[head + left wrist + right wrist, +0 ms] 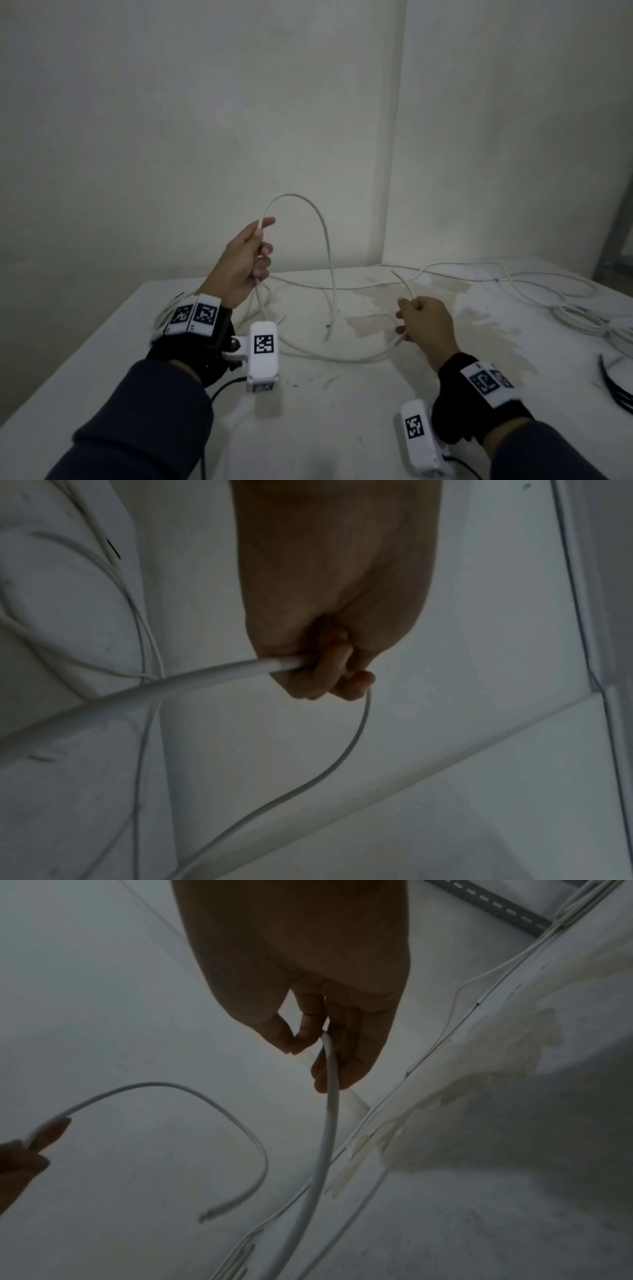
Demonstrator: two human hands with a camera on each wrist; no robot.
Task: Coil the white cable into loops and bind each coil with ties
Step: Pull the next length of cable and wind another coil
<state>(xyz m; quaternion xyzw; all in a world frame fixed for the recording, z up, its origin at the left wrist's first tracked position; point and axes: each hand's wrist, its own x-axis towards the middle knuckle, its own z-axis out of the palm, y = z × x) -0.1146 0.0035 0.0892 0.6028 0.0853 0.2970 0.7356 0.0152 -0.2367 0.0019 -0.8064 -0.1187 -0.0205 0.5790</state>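
Our left hand (245, 260) sits left of centre in the head view, raised above the table (308, 404), its fingers curled around the cable (323, 226). From the top of that fist the cable arches up and over toward the middle of the frame, then drops, and its free end hangs just over the table near the centre. Below the fist the cable runs down to the table and sweeps along the lower middle of the frame to our right hand (424, 323), right of centre and low over the table. That hand grips the cable with curled fingers; the right wrist view shows the cable passing between them while thumb and forefinger touch at the tips beside it. In the left wrist view the fingers (329, 674) close tightly on the cable, which leaves the fist on both sides. More cable lies in loose lines across the upper right of the table, with a bundle (582, 320) at the right edge. Dark ties (616, 383) lie at the far right edge, below the bundle.
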